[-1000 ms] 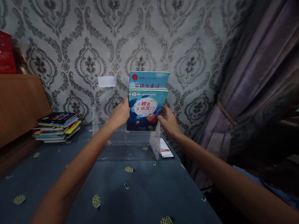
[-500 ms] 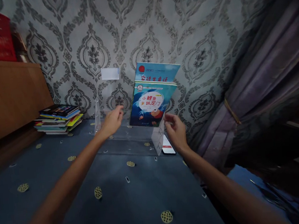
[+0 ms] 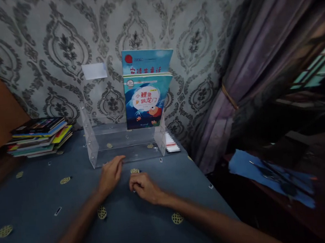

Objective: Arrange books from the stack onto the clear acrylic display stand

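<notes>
**Two books in one clear rack, both hands down in front of it**

One clear rack (image 3: 91,144) stands at the middle of the frame, against the patterned wall. It holds two books, both upright at its right end. The front book (image 3: 145,102) has a blue-green cover, and the rear book (image 3: 147,59) rises above it. The left part of the rack is bare.

Just below the rack, the two hands lie on the blue-clothed worktop (image 3: 75,231). The left hand (image 3: 110,176) rests flat, its grip loose and wide, holding nothing. Its fingertips are just short of the rack's front edge. The right hand (image 3: 144,187) sits just beside it with its fingers curled under. I cannot tell whether that grip is closed.

At the left of the frame lies one stack of books (image 3: 39,135), flat and too many to count. A blurred flat thing (image 3: 172,143) leans by the rack's right wall. One white label (image 3: 94,71) shows above the rack, and a purple curtain (image 3: 253,50) fills the right.
</notes>
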### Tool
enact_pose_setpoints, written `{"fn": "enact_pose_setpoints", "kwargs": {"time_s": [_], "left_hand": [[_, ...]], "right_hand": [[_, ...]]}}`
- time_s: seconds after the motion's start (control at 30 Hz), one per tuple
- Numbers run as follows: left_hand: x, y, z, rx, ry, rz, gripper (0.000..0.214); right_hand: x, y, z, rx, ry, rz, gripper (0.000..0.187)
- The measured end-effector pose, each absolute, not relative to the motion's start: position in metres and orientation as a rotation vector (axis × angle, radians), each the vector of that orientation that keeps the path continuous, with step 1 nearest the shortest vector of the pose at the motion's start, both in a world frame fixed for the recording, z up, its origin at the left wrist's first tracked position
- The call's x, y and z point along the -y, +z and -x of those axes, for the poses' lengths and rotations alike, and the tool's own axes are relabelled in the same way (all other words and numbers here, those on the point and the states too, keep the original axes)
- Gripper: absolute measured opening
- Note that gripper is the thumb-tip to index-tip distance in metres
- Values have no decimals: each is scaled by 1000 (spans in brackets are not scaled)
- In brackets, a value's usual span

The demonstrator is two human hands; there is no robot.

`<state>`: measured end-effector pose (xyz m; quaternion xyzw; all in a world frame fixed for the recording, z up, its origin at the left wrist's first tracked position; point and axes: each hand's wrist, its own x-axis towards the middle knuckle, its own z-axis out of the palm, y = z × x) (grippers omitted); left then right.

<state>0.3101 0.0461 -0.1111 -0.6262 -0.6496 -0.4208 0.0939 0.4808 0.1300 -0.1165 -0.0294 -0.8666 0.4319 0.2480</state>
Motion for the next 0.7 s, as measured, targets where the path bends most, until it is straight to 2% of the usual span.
{"fn": "enact_pose_setpoints", "kwargs": {"time_s": [0.33,0.7], "left_hand": [[-29,-108,-289,2058,-1373,1648,24],[-30,-124,-286,2049,-1179,1767,24]], "right_hand": [[-95,-125,-443,2490,1355,-10,25],[-87,-125,-441,2660,1190,-61,21]]}}
